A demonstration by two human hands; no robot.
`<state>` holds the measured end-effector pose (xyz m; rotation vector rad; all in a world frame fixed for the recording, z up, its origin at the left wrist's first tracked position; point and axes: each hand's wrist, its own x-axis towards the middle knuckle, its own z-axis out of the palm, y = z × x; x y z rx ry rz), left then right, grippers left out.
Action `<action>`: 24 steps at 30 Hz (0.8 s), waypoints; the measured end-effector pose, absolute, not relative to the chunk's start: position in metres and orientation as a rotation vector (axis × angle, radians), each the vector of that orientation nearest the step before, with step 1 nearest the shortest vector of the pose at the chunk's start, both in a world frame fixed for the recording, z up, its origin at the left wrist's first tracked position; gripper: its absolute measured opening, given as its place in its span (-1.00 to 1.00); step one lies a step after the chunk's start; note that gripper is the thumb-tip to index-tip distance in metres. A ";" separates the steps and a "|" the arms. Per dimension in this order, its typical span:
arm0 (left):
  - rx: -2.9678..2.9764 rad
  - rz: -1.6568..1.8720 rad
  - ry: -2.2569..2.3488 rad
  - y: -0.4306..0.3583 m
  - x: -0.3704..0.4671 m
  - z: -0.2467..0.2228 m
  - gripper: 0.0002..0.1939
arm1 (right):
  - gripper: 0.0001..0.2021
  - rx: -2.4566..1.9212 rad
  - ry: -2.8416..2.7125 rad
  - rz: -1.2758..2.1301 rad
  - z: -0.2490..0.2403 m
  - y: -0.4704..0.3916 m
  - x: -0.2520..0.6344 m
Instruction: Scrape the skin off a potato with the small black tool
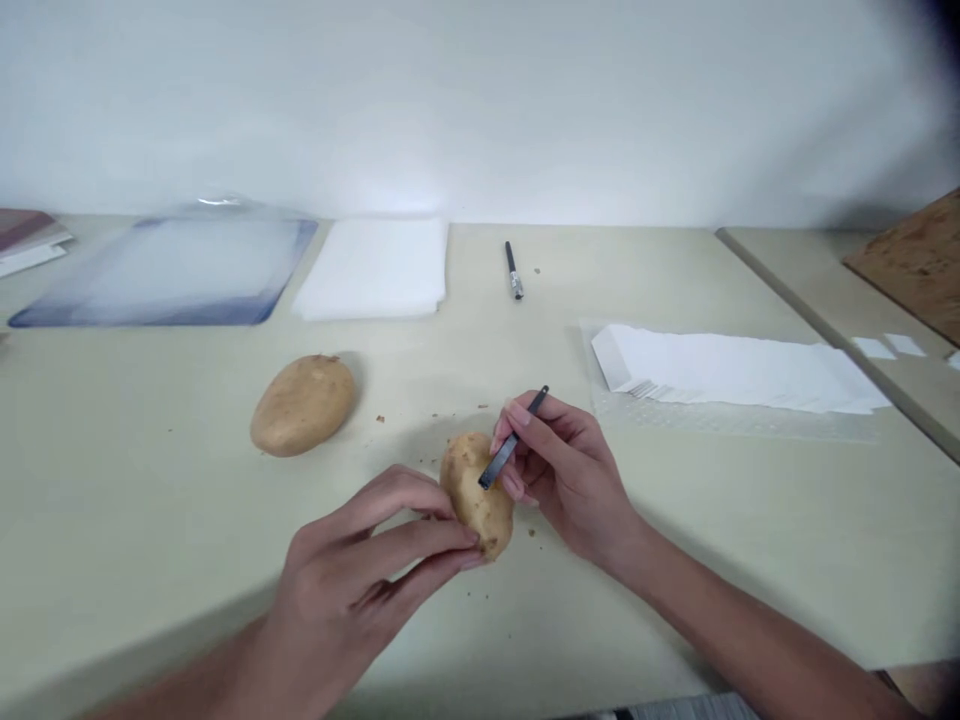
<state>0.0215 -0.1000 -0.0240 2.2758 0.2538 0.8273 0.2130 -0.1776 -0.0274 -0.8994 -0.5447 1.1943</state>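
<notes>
My left hand (367, 570) pinches a small yellow-brown potato (474, 508) by its near left side, fingertips pressed against the skin. In my right hand (574, 470) is a slim, dark, flat metal tool (516, 436) with a hole at its upper end; its exact kind is unclear. The tool's lower tip lies over the potato's upper face, and I cannot tell whether it presses in. Dark spots mark the potato's skin. A second, larger potato (302, 408) rests on the table to the left, apart from both hands.
Brown crumbs (380, 419) dot the pale table (465, 370) around the held potato. Farther back lie a blue-edged plastic folder (176, 270), white sheets (375, 268) and a dark pen-like tool (513, 270). White paper pieces (720, 368) fan out on clear plastic at right. A brown board (915, 265) stands far right.
</notes>
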 end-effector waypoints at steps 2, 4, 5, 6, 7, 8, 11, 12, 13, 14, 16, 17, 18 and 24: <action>2.325 0.825 0.231 -0.104 0.020 -0.023 -0.81 | -0.71 -0.903 -0.540 1.185 -0.026 -0.176 0.212; 2.419 0.802 0.162 -0.110 0.013 -0.025 -0.72 | -0.71 -0.883 -0.542 1.181 -0.025 -0.174 0.210; 2.482 0.754 0.118 -0.113 0.010 -0.027 -0.65 | -0.71 -0.869 -0.549 1.181 -0.024 -0.173 0.209; 2.542 0.736 0.096 -0.116 0.006 -0.028 -0.60 | -0.71 -0.854 -0.558 1.183 -0.023 -0.172 0.207; 2.586 0.730 0.086 -0.120 0.003 -0.029 -0.58 | -0.72 -0.840 -0.570 1.186 -0.023 -0.171 0.206; 2.600 0.727 0.075 -0.122 0.002 -0.030 -0.57 | -0.72 -0.828 -0.582 1.192 -0.023 -0.170 0.204; 2.545 0.764 -0.033 -0.124 0.004 -0.027 -0.66 | -0.74 -0.807 -0.598 1.207 -0.023 -0.171 0.202; 2.524 0.759 -0.078 -0.123 0.006 -0.026 -0.70 | -0.74 -0.800 -0.598 1.209 -0.023 -0.171 0.202; 2.512 0.738 -0.116 -0.122 0.009 -0.025 -0.72 | -0.74 -0.792 -0.597 1.211 -0.024 -0.172 0.203; 2.522 0.667 -0.139 -0.120 0.011 -0.025 -0.70 | -0.75 -0.785 -0.596 1.214 -0.024 -0.172 0.204; 2.537 0.656 -0.168 -0.116 0.014 -0.026 -0.63 | -0.75 -0.778 -0.595 1.224 -0.024 -0.173 0.205; 2.552 0.675 -0.176 -0.115 0.015 -0.026 -0.62 | -0.75 -0.780 -0.597 1.230 -0.025 -0.173 0.206; 2.576 0.700 -0.175 -0.114 0.015 -0.027 -0.64 | -0.75 -0.785 -0.596 1.233 -0.025 -0.173 0.206; 2.745 0.872 -0.133 -0.104 0.012 -0.015 -0.86 | -0.76 -0.780 -0.567 1.224 -0.023 -0.174 0.210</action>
